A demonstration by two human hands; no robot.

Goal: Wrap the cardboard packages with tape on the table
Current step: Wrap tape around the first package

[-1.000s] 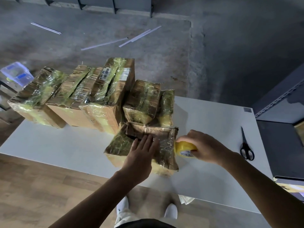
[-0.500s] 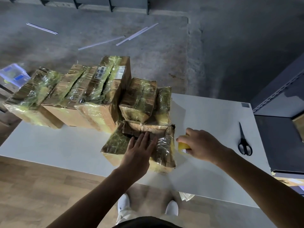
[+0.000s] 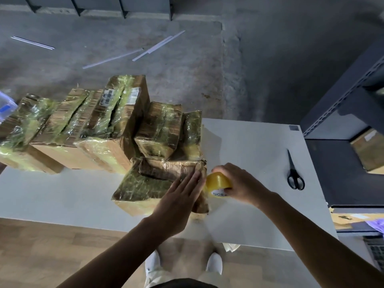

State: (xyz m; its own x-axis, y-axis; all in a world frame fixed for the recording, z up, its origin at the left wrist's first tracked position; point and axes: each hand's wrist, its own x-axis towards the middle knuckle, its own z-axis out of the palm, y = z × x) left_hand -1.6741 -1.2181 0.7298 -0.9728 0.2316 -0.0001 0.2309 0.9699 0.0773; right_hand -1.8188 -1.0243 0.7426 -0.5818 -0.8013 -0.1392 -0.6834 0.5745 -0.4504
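One package (image 3: 145, 188) lies at the tabletop (image 3: 249, 146) near edge; left hand (image 3: 176, 202) fingers flat on it, right hand (image 3: 239, 186) gripping the tape roll (image 3: 217, 181). Risk: pulling tape could drag it off.

Left table area: we saw the white table (image 3: 62, 194) bare in front of the package row, open for a hand.
Back-left: row of wrapped packages (image 3: 83, 129) stood packed side by side, blocking that edge.
Centre: near package (image 3: 143, 188) lay flat, touching the row behind; left hand (image 3: 176, 202) pressed flat on its right end.
Right of package: right hand (image 3: 239, 186) gripped the tape roll (image 3: 218, 181) just beside the package, no gap there.
Right table area: bare between right hand and scissors (image 3: 295, 175); we saw the dark shelf rack (image 3: 342, 113) bordering the right edge.
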